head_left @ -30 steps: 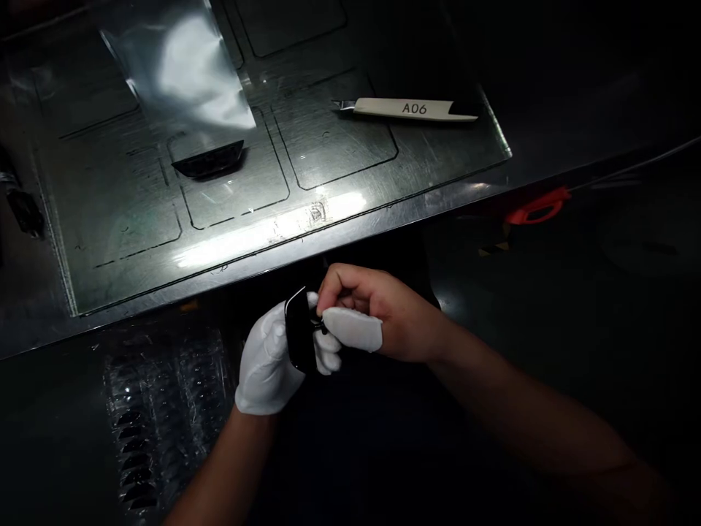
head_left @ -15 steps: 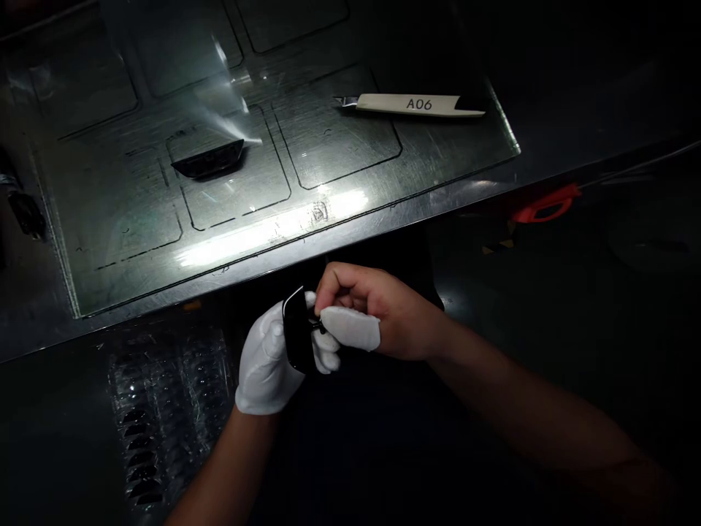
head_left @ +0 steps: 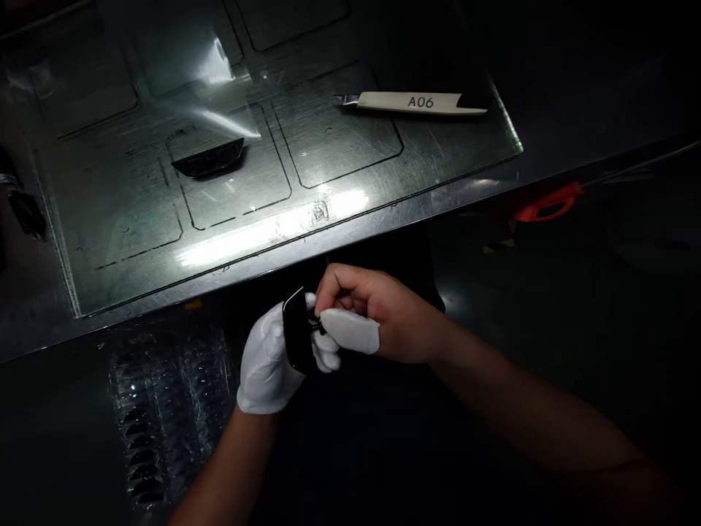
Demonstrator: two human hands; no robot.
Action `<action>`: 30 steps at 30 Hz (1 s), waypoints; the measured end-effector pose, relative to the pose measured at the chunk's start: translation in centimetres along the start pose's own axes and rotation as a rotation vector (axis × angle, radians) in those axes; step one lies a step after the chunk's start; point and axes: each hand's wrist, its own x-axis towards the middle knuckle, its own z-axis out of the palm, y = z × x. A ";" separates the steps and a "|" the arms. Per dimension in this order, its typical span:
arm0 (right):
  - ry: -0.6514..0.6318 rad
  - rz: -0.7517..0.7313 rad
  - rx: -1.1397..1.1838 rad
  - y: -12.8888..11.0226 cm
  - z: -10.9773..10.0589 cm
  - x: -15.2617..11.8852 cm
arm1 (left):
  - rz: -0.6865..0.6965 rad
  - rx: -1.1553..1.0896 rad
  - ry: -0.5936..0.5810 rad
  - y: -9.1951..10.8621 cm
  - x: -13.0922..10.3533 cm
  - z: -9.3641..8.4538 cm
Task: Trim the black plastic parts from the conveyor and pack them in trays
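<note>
In front of the table edge, my left hand (head_left: 266, 361), in a white glove, is closed around a glossy black plastic part (head_left: 299, 332) held roughly upright. Its fingers wrap behind the part. My right hand (head_left: 377, 314) is bare apart from a white cover on the thumb. Thumb and forefinger pinch together close to the part's right side. A small dark piece (head_left: 318, 328) shows between that thumb and the part; what it belongs to is hidden. A similar black part (head_left: 211, 158) lies on the glass-topped table.
A knife with a pale handle marked A06 (head_left: 420, 103) lies on the glass sheet (head_left: 350, 172). Below the table at left is a clear plastic tray (head_left: 169, 394) with several black parts. A red handle (head_left: 550, 204) shows beyond the table edge.
Both hands keep nearly the same pose around the black part. The bright glare on the clear film at the upper left has changed shape.
</note>
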 end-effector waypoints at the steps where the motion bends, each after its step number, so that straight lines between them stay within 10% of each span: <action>1: 0.000 0.000 -0.006 0.0 0.0 0.0 | 0.001 0.004 0.001 0.0 0.0 0.0; 30: -0.043 -0.032 0.135 0.8 -0.1 0.7 | 0.035 0.039 0.024 0.4 0.2 0.8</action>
